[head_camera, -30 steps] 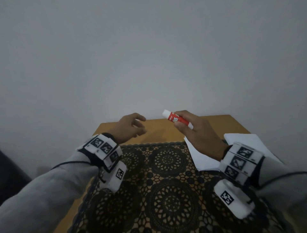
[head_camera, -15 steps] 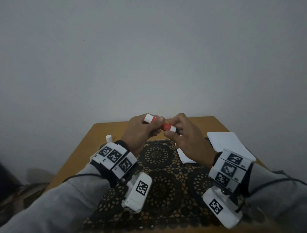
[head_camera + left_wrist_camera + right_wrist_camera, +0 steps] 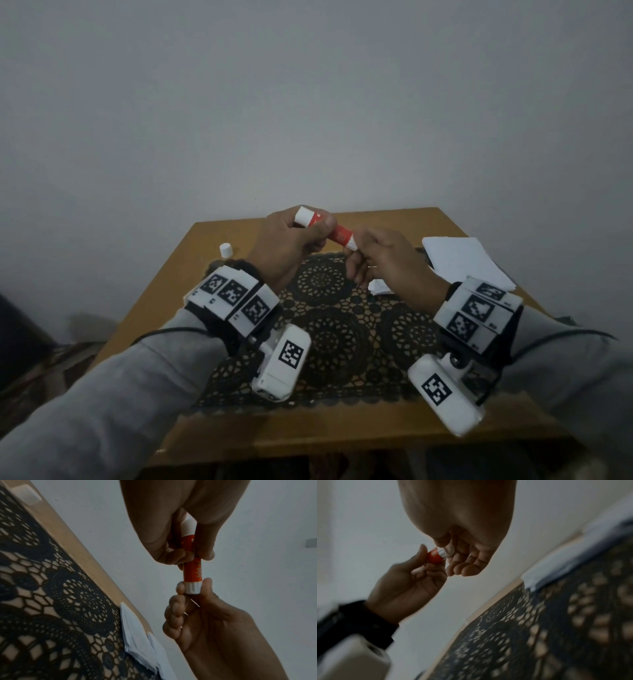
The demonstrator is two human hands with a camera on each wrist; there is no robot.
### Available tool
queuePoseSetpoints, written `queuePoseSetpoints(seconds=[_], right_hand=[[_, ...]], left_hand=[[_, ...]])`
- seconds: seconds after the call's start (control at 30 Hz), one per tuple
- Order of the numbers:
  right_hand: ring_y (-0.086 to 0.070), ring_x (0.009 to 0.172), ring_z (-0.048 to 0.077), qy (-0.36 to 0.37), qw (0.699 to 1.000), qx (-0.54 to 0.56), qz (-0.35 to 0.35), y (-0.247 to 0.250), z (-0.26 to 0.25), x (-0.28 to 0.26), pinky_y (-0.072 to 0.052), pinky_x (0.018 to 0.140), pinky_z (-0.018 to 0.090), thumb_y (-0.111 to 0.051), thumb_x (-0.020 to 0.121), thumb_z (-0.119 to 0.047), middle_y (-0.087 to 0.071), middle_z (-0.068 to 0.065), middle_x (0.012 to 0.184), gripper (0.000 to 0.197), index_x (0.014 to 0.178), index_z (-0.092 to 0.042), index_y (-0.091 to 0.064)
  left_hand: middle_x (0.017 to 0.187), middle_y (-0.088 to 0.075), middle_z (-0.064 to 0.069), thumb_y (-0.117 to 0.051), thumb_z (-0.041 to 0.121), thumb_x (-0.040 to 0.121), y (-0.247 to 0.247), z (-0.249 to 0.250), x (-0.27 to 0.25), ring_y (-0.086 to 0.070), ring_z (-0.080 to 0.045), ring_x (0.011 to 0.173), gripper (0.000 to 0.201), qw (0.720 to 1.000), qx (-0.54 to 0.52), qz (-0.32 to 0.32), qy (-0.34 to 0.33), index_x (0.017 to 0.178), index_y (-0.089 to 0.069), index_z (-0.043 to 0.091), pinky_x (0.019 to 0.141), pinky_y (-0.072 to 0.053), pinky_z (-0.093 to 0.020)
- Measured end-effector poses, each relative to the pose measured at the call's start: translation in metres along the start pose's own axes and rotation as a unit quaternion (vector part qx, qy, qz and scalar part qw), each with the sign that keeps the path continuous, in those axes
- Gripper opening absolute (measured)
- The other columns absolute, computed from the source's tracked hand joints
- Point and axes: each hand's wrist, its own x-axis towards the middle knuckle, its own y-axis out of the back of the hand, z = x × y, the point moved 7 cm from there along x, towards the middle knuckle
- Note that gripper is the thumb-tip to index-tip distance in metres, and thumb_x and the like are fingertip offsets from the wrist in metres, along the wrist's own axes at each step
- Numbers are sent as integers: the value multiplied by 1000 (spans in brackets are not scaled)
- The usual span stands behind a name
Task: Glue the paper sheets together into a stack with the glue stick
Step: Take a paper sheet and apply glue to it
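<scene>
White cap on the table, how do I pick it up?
Pinch the white cap by its round sides, thumb and finger coming straight down from above. It stands upright on the wooden table, left of the lace mat, with nothing touching it.

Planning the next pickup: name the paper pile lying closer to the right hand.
The smaller paper pile on the lace mat, partly under the right hand; the larger paper pile lies farther right.
</scene>
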Motion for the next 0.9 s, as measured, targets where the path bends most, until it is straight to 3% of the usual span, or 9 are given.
queuePoseSetpoints(seconds=[0.1,0.2,0.33,0.5,0.6,0.7,0.9], right_hand=[[-54,55,21,-61,993,103,-12,-6,8,-8,-45,50,29,-36,104,-35,-64,13,71,37,99,-3,-55],[-57,57,22,-36,996,78,-5,-4,7,-12,-48,50,30,-49,100,-25,-68,12,78,23,108,-3,-50],[-57,59,20,-26,998,65,-1,-3,6,-14,-48,51,27,-47,101,-24,-65,9,73,19,99,-5,-52],[-53,53,19,-109,985,135,-11,-9,17,-16,-44,51,28,-31,104,-39,-59,11,65,44,94,-4,-56],[-54,56,21,-99,980,168,-22,-11,15,-17,-44,51,28,-36,103,-37,-63,15,75,36,105,-5,-53],[-54,57,20,-83,982,168,-21,-9,14,-16,-44,51,28,-44,101,-28,-64,15,79,21,103,-8,-49],[-52,55,17,-98,987,128,0,-9,14,-16,-43,54,30,-36,104,-32,-58,8,66,32,98,-6,-54]], left_hand=[[65,-53,-5,-67,11,83,-1,-3,-5,-47,-14,60,5,1000,13,-1,-2,81,-65,7,61,-39,-27],[64,-55,-3,-70,14,81,0,-4,-9,-47,-14,60,9,999,38,-1,-6,76,-64,9,61,-40,-26],[64,-56,-3,-74,25,69,-1,-5,-12,-49,-14,60,21,1000,30,-5,-5,76,-63,9,62,-42,-27],[66,-60,0,-75,29,65,-3,-3,-12,-50,-11,61,30,998,54,-11,-18,82,-65,6,61,-42,-25],[66,-61,0,-75,30,64,-1,-3,-11,-51,-10,61,36,998,55,-9,-18,85,-66,2,60,-43,-24],[66,-60,-2,-75,28,64,1,-5,-11,-51,-10,59,43,998,56,-2,-15,90,-64,-4,59,-43,-23],[67,-61,-2,-77,31,63,1,-5,-12,-52,-11,61,45,998,62,-2,-4,90,-65,-3,61,-43,-25]])
